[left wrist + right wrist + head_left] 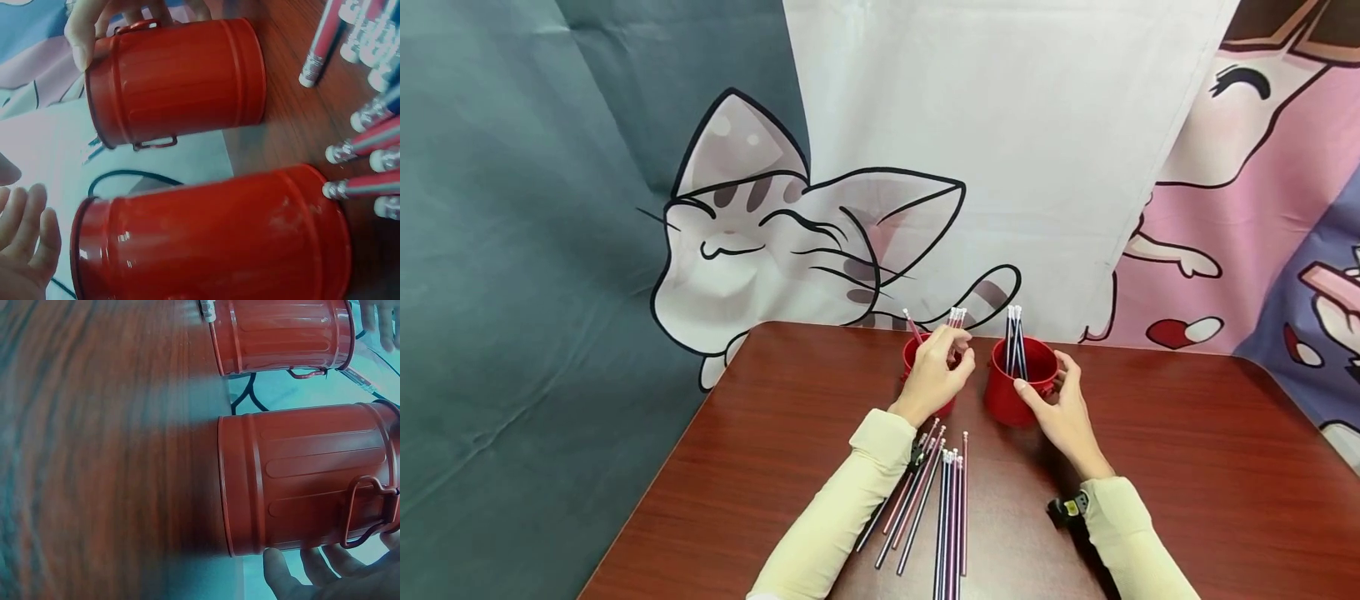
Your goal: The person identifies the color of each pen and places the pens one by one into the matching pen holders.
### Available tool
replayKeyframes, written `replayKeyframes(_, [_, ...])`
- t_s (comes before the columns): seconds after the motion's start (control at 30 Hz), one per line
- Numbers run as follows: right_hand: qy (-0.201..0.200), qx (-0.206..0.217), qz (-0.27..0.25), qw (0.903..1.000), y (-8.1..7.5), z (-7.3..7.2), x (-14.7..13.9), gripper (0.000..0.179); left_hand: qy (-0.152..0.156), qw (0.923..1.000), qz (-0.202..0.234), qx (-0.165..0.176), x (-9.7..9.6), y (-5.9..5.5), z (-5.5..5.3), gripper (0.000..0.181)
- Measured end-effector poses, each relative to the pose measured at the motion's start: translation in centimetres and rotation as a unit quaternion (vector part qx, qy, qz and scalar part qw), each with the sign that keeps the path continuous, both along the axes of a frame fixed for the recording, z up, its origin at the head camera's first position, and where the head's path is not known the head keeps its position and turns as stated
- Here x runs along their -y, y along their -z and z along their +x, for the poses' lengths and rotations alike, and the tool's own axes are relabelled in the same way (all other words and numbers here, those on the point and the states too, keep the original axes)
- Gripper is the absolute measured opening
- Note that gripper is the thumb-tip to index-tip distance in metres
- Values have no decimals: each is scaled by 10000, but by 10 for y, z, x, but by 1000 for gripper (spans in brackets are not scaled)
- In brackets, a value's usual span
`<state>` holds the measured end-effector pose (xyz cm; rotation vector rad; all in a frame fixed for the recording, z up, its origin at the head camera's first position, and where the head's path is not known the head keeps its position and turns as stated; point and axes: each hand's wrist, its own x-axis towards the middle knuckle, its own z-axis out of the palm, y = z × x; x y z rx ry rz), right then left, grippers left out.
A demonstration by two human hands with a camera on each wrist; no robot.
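Observation:
My left hand (pixel 934 375) is over the left red bucket (pixel 910 357), its fingers loosely bent at the mouth. In the left wrist view those fingers (pixel 25 231) hold nothing. Pink-red pencils (pixel 913 325) stand in that bucket, eraser ends up, partly hidden by the hand. My right hand (pixel 1066 417) grips the right red bucket (pixel 1006 400), thumb at the near rim and fingers round the right side. Dark blue pencils (pixel 1016 346) lean inside it. The right wrist view shows its wire handle (pixel 369 512) beside my fingers.
Several loose pencils (pixel 951 517), dark blue and pink-red mixed, lie on the brown table (pixel 760 467) in front of the buckets. Some are partly under my left forearm. A cloth backdrop (pixel 1037 125) with cartoon figures hangs right behind the table's far edge.

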<state>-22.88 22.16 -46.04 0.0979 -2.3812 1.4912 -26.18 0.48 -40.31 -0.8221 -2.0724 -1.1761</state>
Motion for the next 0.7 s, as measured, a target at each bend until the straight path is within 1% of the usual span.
replayKeyframes(0.07, [24, 25, 36, 10000, 1, 0, 0, 75, -82, 9996, 265, -9, 6, 2, 2, 16])
replayKeyframes(0.2, [33, 111, 66, 9999, 2, 0, 1, 75, -169, 9975, 678, 105, 18, 7, 5, 17])
replayKeyframes(0.33, [30, 193, 135, 9997, 4, 1, -1, 76, -314, 9959, 829, 192, 30, 16, 8, 24])
replayKeyframes(0.43, [13, 188, 144, 9997, 5, 0, -1, 76, -525, 9942, 871, 359, 39, 23, 9, 37])
replayKeyframes(0.47, [6, 176, 137, 9998, 5, 0, -1, 76, -592, 9934, 864, 466, 42, 25, 9, 43])
replayKeyframes(0.53, [18, 146, 147, 9998, 5, 0, -1, 76, -670, 9913, 816, 786, 48, 29, 9, 54])
replayKeyframes(0.6, [28, 134, 149, 9998, 4, -1, -1, 76, -681, 9870, 751, 1244, 54, 33, 9, 65])
replayKeyframes(0.63, [31, 127, 149, 9998, 4, -1, -1, 76, -629, 9834, 752, 1525, 57, 35, 9, 70])
replayKeyframes(0.7, [9, 149, 133, 9998, 4, 0, 0, 76, -482, 9726, 821, 2122, 64, 40, 10, 75])
